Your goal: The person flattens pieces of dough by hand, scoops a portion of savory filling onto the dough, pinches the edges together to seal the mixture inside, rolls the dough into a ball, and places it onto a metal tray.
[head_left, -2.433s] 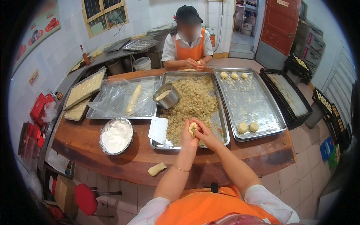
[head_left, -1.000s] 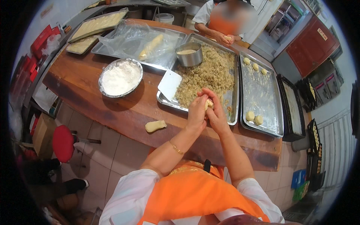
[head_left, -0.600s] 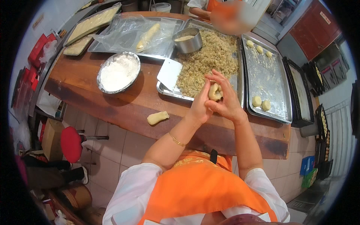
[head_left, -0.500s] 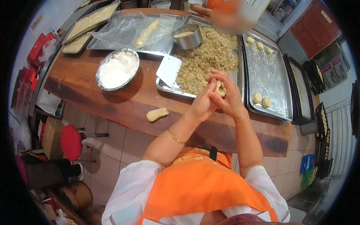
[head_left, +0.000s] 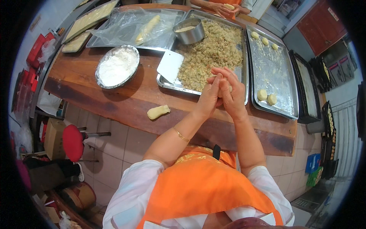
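My left hand point(head_left: 208, 96) and my right hand point(head_left: 234, 95) are closed together around a dough piece, mostly hidden by the fingers. They hover over the near end of a metal tray of crumbly filling point(head_left: 211, 49), which also holds a white scraper point(head_left: 167, 66) and a steel pot point(head_left: 190, 36). A loose oblong dough piece point(head_left: 158, 112) lies near the table edge. To the left is a bowl of white flour point(head_left: 117, 65). On the right, a metal tray point(head_left: 278, 72) carries several pale round dough pieces point(head_left: 262, 95).
A co-worker's hands point(head_left: 219, 8) hold dough across the wooden table point(head_left: 76, 80). At back left are a plastic-covered tray point(head_left: 114, 28) and stacked filled trays point(head_left: 85, 23). Black trays point(head_left: 305, 91) stand at right. A red stool point(head_left: 72, 142) and someone's legs point(head_left: 53, 171) are lower left.
The opened dough seen between my fingers half a second ago is now covered as the fingers fold over it. The view has shifted slightly, showing more of the co-worker's hands.
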Motion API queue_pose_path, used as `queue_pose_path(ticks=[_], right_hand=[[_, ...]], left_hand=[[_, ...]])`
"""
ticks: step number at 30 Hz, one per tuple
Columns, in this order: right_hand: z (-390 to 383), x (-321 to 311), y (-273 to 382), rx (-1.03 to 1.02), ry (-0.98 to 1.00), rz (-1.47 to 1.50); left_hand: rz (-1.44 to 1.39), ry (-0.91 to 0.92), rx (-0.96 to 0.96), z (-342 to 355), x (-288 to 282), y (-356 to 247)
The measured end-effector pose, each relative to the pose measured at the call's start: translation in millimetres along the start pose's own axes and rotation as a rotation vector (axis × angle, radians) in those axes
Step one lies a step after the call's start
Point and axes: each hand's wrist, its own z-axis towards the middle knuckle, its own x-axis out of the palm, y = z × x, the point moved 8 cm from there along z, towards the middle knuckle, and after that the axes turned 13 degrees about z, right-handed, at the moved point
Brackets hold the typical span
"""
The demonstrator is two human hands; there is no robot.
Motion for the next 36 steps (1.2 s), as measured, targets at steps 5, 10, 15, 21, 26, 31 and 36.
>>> queue_pose_path(ticks=[5,10,15,21,26,31,36], right_hand=[[-3.4,-6.1,-11.9,0.214,-0.253,0.401],[5.5,-0.1,1.8,0.021,-0.024,0.07],[0.7,-8.1,-9.6,0.065,-0.069,0.189],[9.6,-3.8,11.6,-0.004,-0.065,0.128],[0.0,-7.9,-16.8,0.173,0.029,0.287],[1.6,-12.7,-7.2,0.217,-0.203,0.442],[4.3,-7.4,-10.4,0.116,-0.009,0.323]], left_hand=[[-0.117,-0.188,-0.012,-3.8,25.2,-21.4],[0.105,-0.191,0.003,-4.0,7.5,-6.3],[-0.062,-0.199,-0.037,-4.4,32.7,-25.9],[0.157,-0.024,-0.043,-7.7,9.1,-10.0],[0.153,-0.207,0.005,-7.7,23.9,-23.3],[0.221,-0.087,-0.026,-11.1,19.7,-31.6],[0.393,-0.052,0.031,-5.3,4.8,-17.8]])
